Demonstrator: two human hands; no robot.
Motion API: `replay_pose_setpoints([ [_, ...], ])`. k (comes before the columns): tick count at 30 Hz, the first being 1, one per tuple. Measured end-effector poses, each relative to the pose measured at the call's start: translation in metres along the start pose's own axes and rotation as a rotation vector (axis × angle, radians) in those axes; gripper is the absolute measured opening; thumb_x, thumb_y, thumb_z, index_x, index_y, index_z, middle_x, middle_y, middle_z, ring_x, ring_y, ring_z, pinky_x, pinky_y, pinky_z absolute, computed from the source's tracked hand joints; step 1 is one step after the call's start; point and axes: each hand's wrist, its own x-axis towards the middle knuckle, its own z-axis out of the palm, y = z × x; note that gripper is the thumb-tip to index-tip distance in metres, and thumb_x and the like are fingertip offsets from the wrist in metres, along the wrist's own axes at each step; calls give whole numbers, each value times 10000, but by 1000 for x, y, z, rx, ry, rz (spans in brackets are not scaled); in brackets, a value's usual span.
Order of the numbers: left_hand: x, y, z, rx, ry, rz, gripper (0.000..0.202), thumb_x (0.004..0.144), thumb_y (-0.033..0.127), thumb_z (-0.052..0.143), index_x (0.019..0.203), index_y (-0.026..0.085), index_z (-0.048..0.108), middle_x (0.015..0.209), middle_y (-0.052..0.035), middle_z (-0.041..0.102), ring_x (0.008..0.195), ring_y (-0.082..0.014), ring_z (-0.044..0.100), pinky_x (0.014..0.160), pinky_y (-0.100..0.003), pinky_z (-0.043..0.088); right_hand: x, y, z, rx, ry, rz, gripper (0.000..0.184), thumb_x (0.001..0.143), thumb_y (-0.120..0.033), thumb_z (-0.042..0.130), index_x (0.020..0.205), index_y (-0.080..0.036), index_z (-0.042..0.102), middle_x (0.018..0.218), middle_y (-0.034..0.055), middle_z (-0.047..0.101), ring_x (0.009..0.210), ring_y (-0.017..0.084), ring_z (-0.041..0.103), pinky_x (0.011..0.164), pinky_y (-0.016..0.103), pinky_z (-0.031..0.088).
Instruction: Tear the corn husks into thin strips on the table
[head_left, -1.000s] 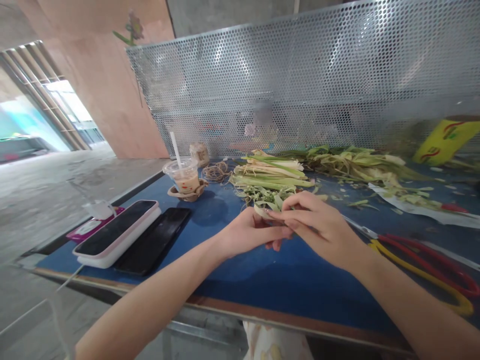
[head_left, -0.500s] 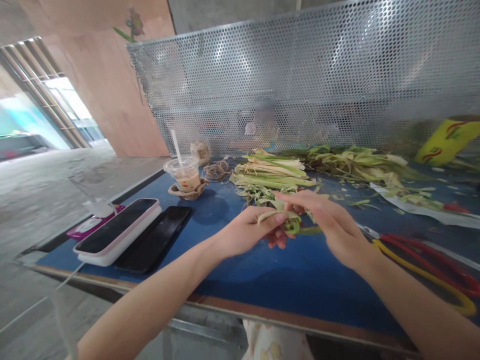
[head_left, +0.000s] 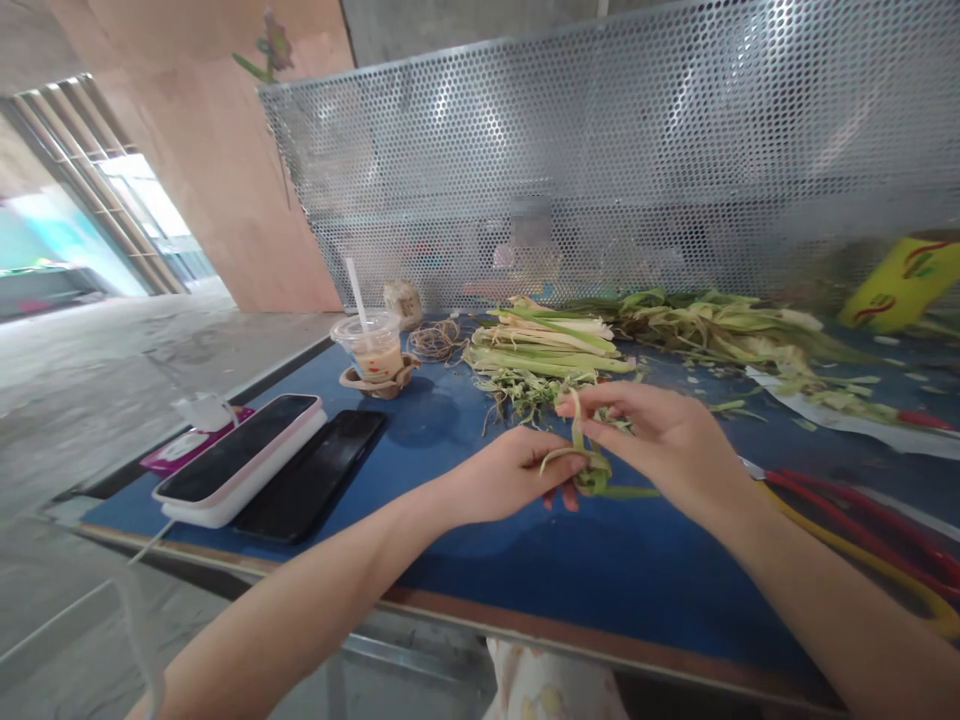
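My left hand (head_left: 517, 475) is closed, thumb and fingers pinching a looped green leaf strip (head_left: 596, 477) above the blue table. One pale end curls over the left thumb, and a green end sticks out to the right. My right hand (head_left: 660, 430) pinches another pale end of the strip, which stands upright between its thumb and fingertips. Just beyond the hands lies a small heap of woven or curled green pieces (head_left: 517, 390). Behind it rests a bundle of cut pale-green stalks (head_left: 540, 340). The fingers partly hide how the strip is looped.
Red-and-yellow-handled pliers or cutters (head_left: 847, 530) lie at right. Leaf husks (head_left: 720, 325) and a yellow roll (head_left: 900, 285) sit farther back. At left are a drink cup (head_left: 373, 350), twine (head_left: 436, 342), two phones (head_left: 315, 475) and a purple pack (head_left: 191, 450). A perforated metal screen (head_left: 600, 150) stands behind.
My right hand's fingers have closed on a pale end of the leaf strip and hold it upright. My left hand has shifted slightly right and down, still pinching the loop.
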Motion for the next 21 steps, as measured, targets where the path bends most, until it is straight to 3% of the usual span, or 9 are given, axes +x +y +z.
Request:
replay_pose_setpoints([
  [5, 3, -3, -4, -117, 7, -43, 268, 832, 269, 424, 649, 115, 544, 595, -13, 570, 500, -72, 494, 543, -210, 429, 0, -2, -10, -139, -84, -413, 260, 813, -112, 490, 939, -259, 663, 821, 14, 658, 818, 148, 557, 725, 286, 440],
  [7, 2, -3, -6, -127, 23, -41, 236, 828, 248, 428, 677, 110, 546, 603, -10, 562, 516, -73, 496, 552, -210, 424, 0, -2, -14, -219, -147, -501, 256, 803, -90, 486, 906, -239, 667, 826, 29, 637, 806, 148, 529, 729, 299, 431],
  [14, 1, -1, -9, -146, 69, -51, 224, 824, 239, 431, 682, 102, 539, 612, 4, 522, 539, -70, 483, 564, -205, 409, 0, 3, -16, -334, -283, -483, 169, 815, -154, 523, 927, -221, 631, 915, 29, 612, 838, 115, 549, 744, 235, 441],
  [21, 1, 2, -9, -60, 83, -4, 282, 825, 304, 422, 619, 130, 504, 577, 25, 495, 528, -69, 449, 568, -207, 383, 1, 0, -17, -248, -241, -475, 136, 825, -135, 506, 831, -204, 623, 836, 14, 641, 785, 95, 581, 715, 206, 451],
])
